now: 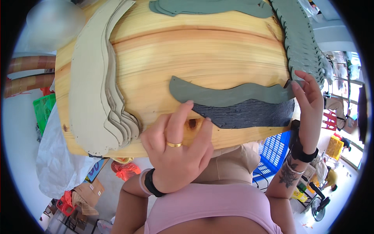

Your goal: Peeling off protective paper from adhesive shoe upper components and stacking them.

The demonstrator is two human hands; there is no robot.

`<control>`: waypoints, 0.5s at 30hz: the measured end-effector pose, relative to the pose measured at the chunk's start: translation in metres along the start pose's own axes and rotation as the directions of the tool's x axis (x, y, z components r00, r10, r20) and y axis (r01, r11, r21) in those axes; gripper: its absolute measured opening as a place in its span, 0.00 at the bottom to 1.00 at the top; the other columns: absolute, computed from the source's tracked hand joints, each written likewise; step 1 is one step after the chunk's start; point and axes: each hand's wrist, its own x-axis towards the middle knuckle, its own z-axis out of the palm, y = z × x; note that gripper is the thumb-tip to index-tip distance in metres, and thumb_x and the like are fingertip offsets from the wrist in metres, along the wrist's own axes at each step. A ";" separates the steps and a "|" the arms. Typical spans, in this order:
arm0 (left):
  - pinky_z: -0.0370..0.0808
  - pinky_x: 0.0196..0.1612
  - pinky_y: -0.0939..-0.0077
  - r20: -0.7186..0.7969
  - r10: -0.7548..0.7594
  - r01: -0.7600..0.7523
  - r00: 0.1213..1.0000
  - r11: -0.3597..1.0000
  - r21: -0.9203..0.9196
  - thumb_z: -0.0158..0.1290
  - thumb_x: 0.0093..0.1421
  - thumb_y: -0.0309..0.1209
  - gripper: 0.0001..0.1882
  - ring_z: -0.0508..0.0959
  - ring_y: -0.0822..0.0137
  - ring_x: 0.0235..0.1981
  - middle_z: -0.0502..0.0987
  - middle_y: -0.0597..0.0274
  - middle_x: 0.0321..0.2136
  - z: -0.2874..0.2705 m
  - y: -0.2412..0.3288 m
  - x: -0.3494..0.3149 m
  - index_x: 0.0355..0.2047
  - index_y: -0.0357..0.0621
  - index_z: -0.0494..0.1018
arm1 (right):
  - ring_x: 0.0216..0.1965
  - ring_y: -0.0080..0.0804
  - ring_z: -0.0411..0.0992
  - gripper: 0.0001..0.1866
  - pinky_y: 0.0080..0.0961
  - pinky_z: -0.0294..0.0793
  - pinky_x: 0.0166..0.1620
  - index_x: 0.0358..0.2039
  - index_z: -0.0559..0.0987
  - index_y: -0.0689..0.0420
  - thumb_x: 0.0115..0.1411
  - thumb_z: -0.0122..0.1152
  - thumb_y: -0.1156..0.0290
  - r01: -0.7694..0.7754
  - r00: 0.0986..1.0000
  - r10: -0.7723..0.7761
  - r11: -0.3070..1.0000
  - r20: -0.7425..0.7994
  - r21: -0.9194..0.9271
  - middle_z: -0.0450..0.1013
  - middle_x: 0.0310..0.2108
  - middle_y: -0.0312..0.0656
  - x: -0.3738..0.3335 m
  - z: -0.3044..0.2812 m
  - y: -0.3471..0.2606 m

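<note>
A curved sage-green leather-like piece (233, 94) lies across the near middle of the wooden table. It overlaps a dark grey ribbed piece (245, 116) nearest me. My left hand (177, 142) has its fingers stretched and apart; two fingertips rest at the left end of the pieces, where their edges meet. My right hand (309, 95) is at the opposite end, thumb and fingers closed around the green piece's right tip, which is lifted a little and shows a dark underside. Part of that grip is hidden.
A fanned stack of beige cut pieces (91, 89) covers the table's left side. More green pieces lie along the far edge (210, 7) and in a long overlapping row (302, 39) at right. A blue plastic crate (272, 152) stands below the near edge of the wooden table (194, 50).
</note>
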 end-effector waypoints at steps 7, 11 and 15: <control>0.61 0.46 0.61 -0.026 -0.004 0.006 1.000 0.996 0.084 0.61 0.46 0.36 0.13 0.65 0.54 0.46 0.71 0.58 0.52 0.003 0.002 0.004 0.35 0.57 0.78 | 0.33 0.15 0.67 0.12 0.14 0.65 0.39 0.46 0.81 0.61 0.61 0.59 0.75 -0.031 0.997 0.028 0.999 0.073 0.033 0.71 0.31 0.30 -0.003 -0.021 0.028; 0.63 0.50 0.57 0.001 -0.028 0.028 1.000 0.998 0.056 0.63 0.45 0.31 0.14 0.64 0.50 0.48 0.70 0.50 0.51 0.000 0.008 0.007 0.34 0.46 0.77 | 0.32 0.15 0.66 0.12 0.14 0.66 0.39 0.44 0.81 0.61 0.61 0.60 0.75 0.003 0.996 0.000 1.000 0.090 -0.029 0.71 0.28 0.29 0.000 -0.021 0.022; 0.63 0.50 0.57 -0.010 -0.018 0.019 1.000 0.998 0.057 0.64 0.44 0.32 0.15 0.64 0.50 0.48 0.71 0.51 0.51 0.000 0.008 0.007 0.34 0.45 0.78 | 0.32 0.15 0.66 0.11 0.14 0.66 0.39 0.44 0.82 0.61 0.60 0.61 0.75 0.012 0.994 -0.012 1.000 0.105 0.001 0.71 0.27 0.29 0.004 -0.022 0.026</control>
